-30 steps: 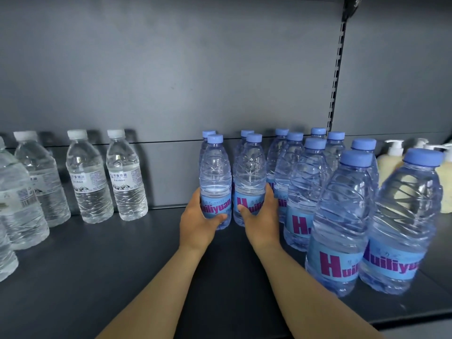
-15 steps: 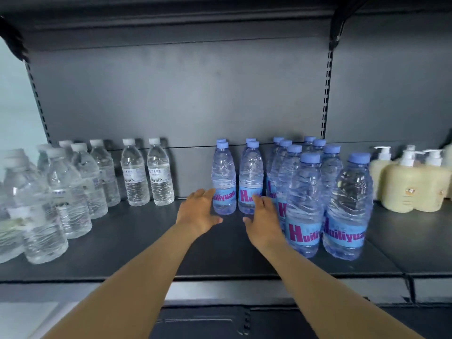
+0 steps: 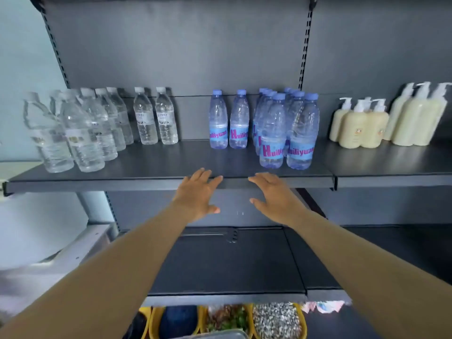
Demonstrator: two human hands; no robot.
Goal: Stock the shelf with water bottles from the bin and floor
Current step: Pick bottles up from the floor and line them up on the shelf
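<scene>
Several blue-capped water bottles with blue labels stand in rows on the dark shelf; two more of them stand side by side at the back, left of the group. My left hand and my right hand hover in front of the shelf's front edge, fingers spread, holding nothing. Both are well short of the bottles. The bin and floor bottles are out of view.
Several clear white-capped water bottles fill the shelf's left end. Cream pump bottles stand on the neighbouring shelf at the right. A lower dark shelf sits below, with yellow containers of goods under it.
Both hands let go of the two back bottles and pulled back past the shelf's front edge. The view backed away, showing more of the shelving.
</scene>
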